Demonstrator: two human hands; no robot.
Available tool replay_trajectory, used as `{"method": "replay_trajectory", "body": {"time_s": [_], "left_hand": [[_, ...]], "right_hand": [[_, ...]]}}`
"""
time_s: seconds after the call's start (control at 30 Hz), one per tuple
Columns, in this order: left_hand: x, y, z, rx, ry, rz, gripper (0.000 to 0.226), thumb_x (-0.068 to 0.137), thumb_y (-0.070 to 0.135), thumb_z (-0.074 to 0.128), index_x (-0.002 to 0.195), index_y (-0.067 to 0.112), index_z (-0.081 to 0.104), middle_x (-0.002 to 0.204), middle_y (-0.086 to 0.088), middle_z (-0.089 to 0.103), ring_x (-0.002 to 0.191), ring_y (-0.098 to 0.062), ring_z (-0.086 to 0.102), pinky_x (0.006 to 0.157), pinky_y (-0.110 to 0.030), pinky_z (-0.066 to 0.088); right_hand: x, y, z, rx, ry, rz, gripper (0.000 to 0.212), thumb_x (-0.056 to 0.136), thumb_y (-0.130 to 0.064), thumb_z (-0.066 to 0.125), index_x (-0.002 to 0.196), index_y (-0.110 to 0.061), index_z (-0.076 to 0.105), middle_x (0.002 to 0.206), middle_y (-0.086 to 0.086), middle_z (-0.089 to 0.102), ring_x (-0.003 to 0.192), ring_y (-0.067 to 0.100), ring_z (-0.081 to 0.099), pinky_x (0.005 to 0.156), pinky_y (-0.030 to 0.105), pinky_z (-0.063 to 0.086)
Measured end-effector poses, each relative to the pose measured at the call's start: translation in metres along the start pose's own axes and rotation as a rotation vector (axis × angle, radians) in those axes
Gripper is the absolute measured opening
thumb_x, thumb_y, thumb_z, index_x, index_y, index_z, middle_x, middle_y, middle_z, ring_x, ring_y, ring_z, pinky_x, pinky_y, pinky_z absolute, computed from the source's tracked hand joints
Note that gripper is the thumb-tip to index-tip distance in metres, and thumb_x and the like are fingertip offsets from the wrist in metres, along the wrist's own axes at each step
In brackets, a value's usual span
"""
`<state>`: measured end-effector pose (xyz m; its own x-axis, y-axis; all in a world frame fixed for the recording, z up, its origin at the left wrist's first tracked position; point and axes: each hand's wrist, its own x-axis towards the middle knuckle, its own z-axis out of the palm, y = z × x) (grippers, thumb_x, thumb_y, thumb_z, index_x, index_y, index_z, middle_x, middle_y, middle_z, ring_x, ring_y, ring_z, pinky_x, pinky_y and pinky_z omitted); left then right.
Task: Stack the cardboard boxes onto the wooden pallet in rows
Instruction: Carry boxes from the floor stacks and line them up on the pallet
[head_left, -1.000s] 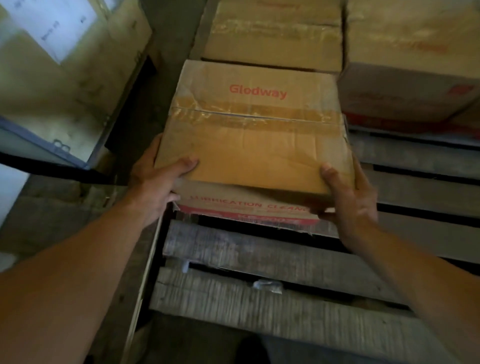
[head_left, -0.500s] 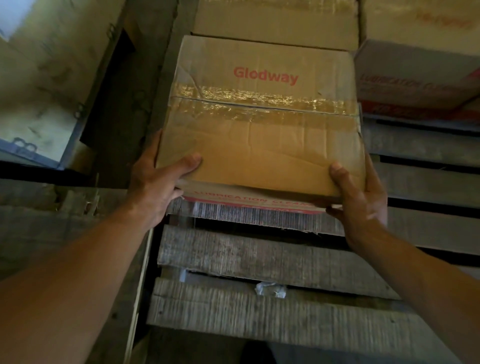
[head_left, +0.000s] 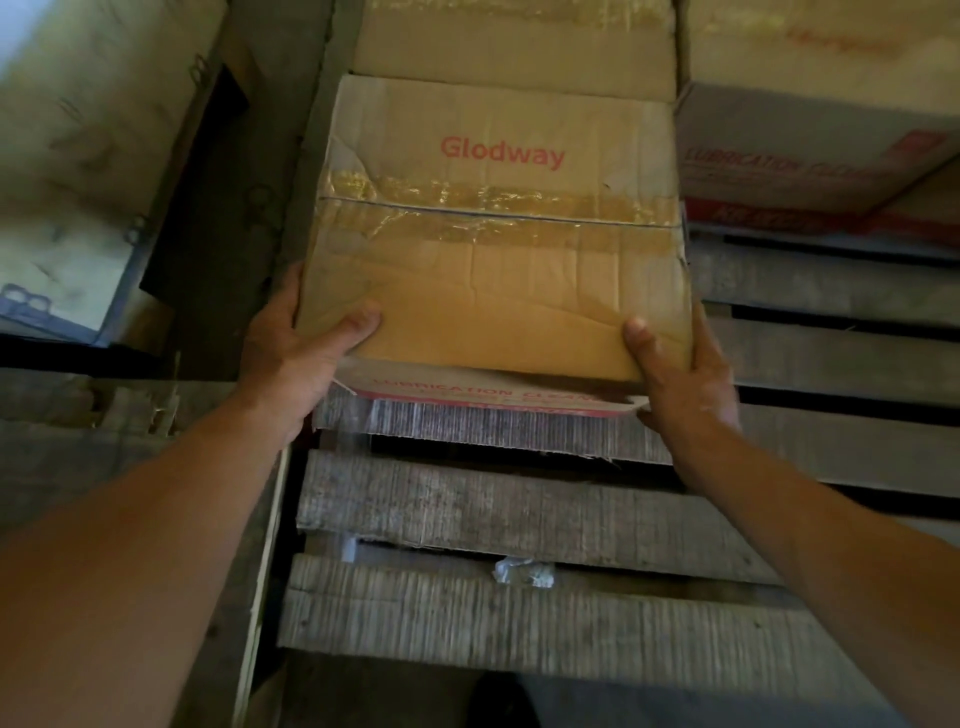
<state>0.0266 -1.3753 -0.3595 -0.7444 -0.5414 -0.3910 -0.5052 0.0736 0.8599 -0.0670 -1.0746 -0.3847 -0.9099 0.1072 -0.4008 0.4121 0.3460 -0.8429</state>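
Observation:
A taped brown cardboard box marked "Glodway" (head_left: 498, 249) lies on the wooden pallet (head_left: 519, 514), along its left edge. My left hand (head_left: 296, 353) grips the box's near left corner, thumb on top. My right hand (head_left: 680, 374) grips the near right corner, thumb on top and fingers round the side. Directly behind it a second brown box (head_left: 514, 57) stands on the pallet, touching it. A white and red box (head_left: 810, 150) stands on the pallet to the right, at the back.
Bare pallet slats (head_left: 831, 364) run to the right of the held box and in front of it. A dark gap and concrete floor (head_left: 228, 218) lie left of the pallet. Pale boxes (head_left: 78, 156) stand at far left.
The box has come down and slid a little away from me onto the pallet's slats, close against the box behind. Both hands kept their grip on its near corners.

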Motion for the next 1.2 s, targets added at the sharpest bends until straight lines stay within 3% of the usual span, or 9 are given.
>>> {"method": "replay_trajectory", "body": {"time_s": [0.13,0.2,0.27,0.33,0.5,0.8,0.93,1.07,1.2], "left_hand": [[-0.004,0.024,0.009,0.427,0.211,-0.012,0.099,0.079,0.044,0.080,0.158,0.027,0.022,0.149,-0.011,0.044,0.136,-0.033,0.043,0.108,-0.053,0.043],[-0.012,0.043,0.022,0.601,0.280,0.054,0.086,0.082,0.038,0.079,0.153,0.021,0.032,0.146,-0.016,0.045,0.134,-0.038,0.043,0.106,-0.055,0.042],[-0.024,0.063,0.045,0.658,0.296,0.146,0.062,0.086,0.036,0.073,0.140,0.017,0.048,0.137,-0.015,0.053,0.126,-0.036,0.050,0.098,-0.048,0.045],[-0.042,0.082,0.075,0.663,0.277,0.216,0.053,0.091,0.039,0.068,0.137,0.016,0.054,0.134,-0.013,0.058,0.123,-0.033,0.053,0.094,-0.043,0.042],[-0.100,0.145,0.186,0.594,0.090,0.365,0.066,0.090,0.049,0.063,0.141,0.009,0.055,0.140,-0.015,0.059,0.129,-0.031,0.054,0.109,-0.044,0.040],[-0.237,0.313,0.475,0.464,-0.159,0.564,0.061,0.089,0.057,0.062,0.138,0.020,0.059,0.138,-0.002,0.062,0.127,-0.020,0.057,0.109,-0.034,0.042],[-0.307,0.395,0.595,0.339,-0.217,0.670,0.052,0.091,0.047,0.065,0.132,0.016,0.062,0.131,-0.001,0.065,0.118,-0.017,0.061,0.097,-0.026,0.041],[-0.362,0.449,0.684,0.300,-0.282,0.785,0.046,0.092,0.043,0.066,0.127,0.013,0.066,0.120,-0.006,0.070,0.110,-0.022,0.064,0.089,-0.027,0.044],[-0.390,0.477,0.751,0.289,-0.384,0.849,0.054,0.092,0.044,0.066,0.135,0.013,0.061,0.129,-0.005,0.066,0.112,-0.017,0.061,0.089,-0.027,0.043]], "right_hand": [[0.001,-0.010,-0.008,-0.146,-0.056,-0.001,0.084,0.082,-0.070,0.064,0.153,-0.044,0.030,0.143,0.001,0.055,0.125,0.030,0.055,0.105,0.054,0.046],[0.002,-0.019,-0.020,-0.209,-0.097,-0.010,0.088,0.085,-0.067,0.063,0.157,-0.042,0.019,0.151,0.003,0.048,0.133,0.031,0.049,0.109,0.053,0.042],[0.005,-0.028,-0.041,-0.270,-0.053,-0.026,0.088,0.086,-0.069,0.059,0.157,-0.044,0.014,0.156,0.004,0.042,0.139,0.031,0.044,0.109,0.049,0.039],[0.006,-0.033,-0.073,-0.296,0.023,-0.060,0.081,0.089,-0.070,0.054,0.157,-0.044,0.017,0.158,0.001,0.040,0.142,0.030,0.040,0.109,0.046,0.038],[0.008,-0.025,-0.214,-0.291,0.169,-0.087,0.069,0.095,-0.064,0.047,0.156,-0.037,0.027,0.158,0.001,0.040,0.144,0.027,0.037,0.110,0.046,0.037],[0.027,-0.028,-0.586,-0.258,0.556,-0.083,0.061,0.097,-0.056,0.050,0.151,-0.029,0.040,0.151,0.008,0.049,0.137,0.033,0.043,0.108,0.041,0.036],[0.020,-0.037,-0.733,-0.196,0.736,-0.096,0.057,0.098,-0.055,0.050,0.149,-0.029,0.043,0.148,0.008,0.051,0.134,0.034,0.046,0.106,0.040,0.037],[0.017,-0.035,-0.828,-0.112,0.827,-0.068,0.063,0.098,-0.059,0.048,0.152,-0.029,0.036,0.148,0.006,0.050,0.133,0.029,0.047,0.109,0.046,0.040],[0.032,-0.029,-0.874,-0.009,0.870,-0.027,0.068,0.096,-0.060,0.050,0.155,-0.032,0.030,0.156,0.005,0.041,0.140,0.028,0.041,0.110,0.046,0.036]]}}
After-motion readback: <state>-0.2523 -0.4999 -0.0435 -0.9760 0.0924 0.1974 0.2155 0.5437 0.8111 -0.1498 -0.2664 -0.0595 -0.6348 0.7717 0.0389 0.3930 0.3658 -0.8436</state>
